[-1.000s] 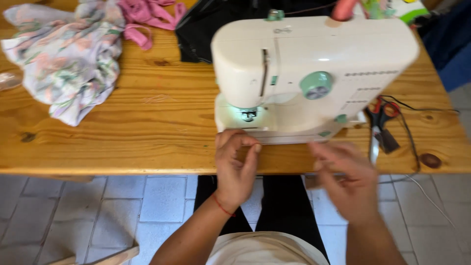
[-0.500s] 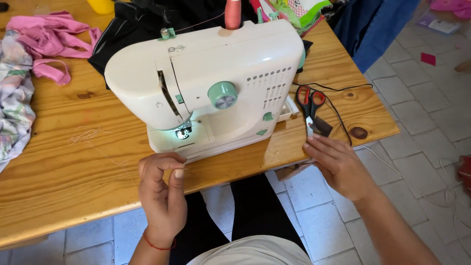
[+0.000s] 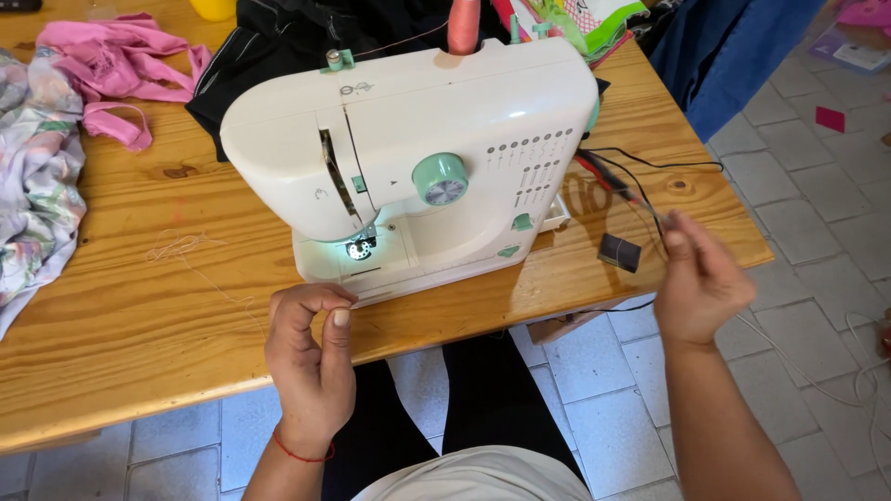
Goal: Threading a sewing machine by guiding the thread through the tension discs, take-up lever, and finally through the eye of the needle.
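A white sewing machine [image 3: 418, 158] with mint-green knobs stands on the wooden table [image 3: 139, 315], its needle light on. My left hand [image 3: 311, 357] rests at the table's front edge just below the needle plate, thumb and forefinger pinched together. A thin pale thread [image 3: 190, 249] lies on the wood and trails toward that hand; whether it is pinched I cannot see. My right hand [image 3: 701, 278] hovers off the table's right corner and grips the red-and-black scissors [image 3: 624, 193], blurred and lifted above the wood.
A pink thread spool [image 3: 464, 23] stands on the machine. Pink cloth [image 3: 121, 56], floral cloth [image 3: 37, 186] and black cloth [image 3: 278, 46] lie at the back left. A small black square [image 3: 619, 250] and a black cable [image 3: 650, 167] are at the right, with blue fabric [image 3: 733, 56] beyond the table.
My right hand moved from the table's front edge to the scissors, which have left the tabletop and now hang in it. My left hand stays pinched in front of the machine.
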